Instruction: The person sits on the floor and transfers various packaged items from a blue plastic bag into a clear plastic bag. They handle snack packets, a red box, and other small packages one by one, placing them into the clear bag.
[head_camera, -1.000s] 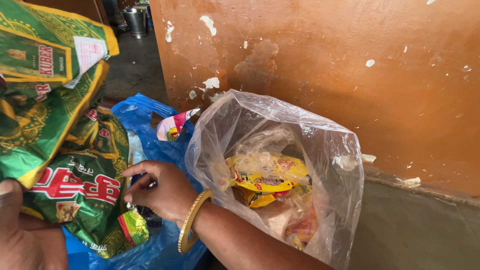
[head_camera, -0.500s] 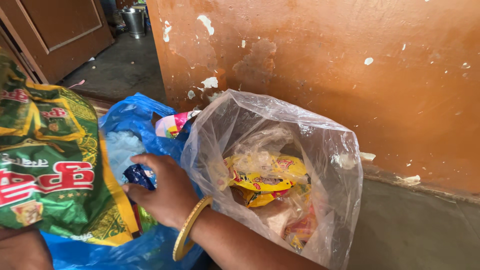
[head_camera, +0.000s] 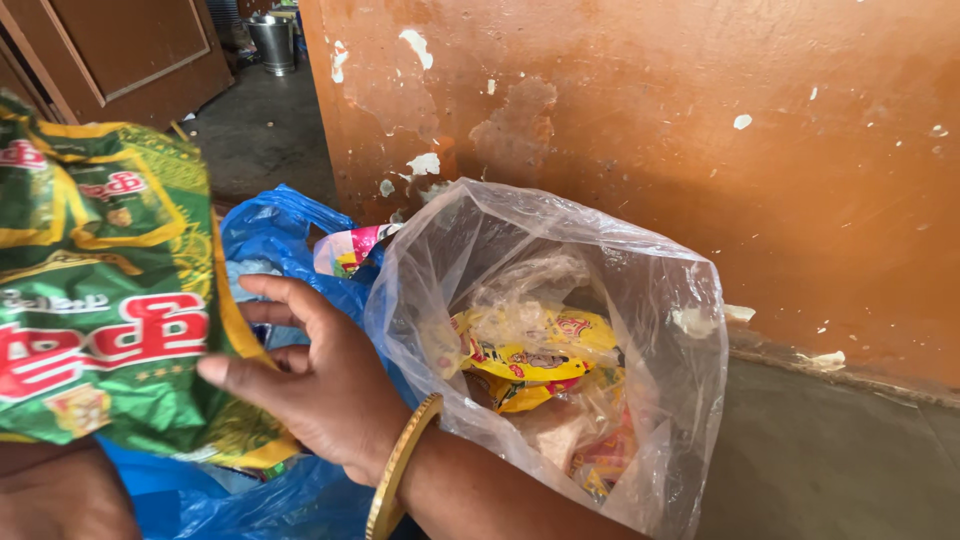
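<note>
Green foil packets (head_camera: 100, 300) are bunched above the blue bag (head_camera: 280, 235), right hand (head_camera: 320, 385) open-fingered against their edge, left hand (head_camera: 55, 490) beneath them, its grip hidden.

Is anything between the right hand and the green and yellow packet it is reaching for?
Nothing visible. The right hand is spread open with its thumb against the edge of the green and yellow packet, which the left hand props from below. The blue bag lies behind them, the clear bag to the right.
</note>
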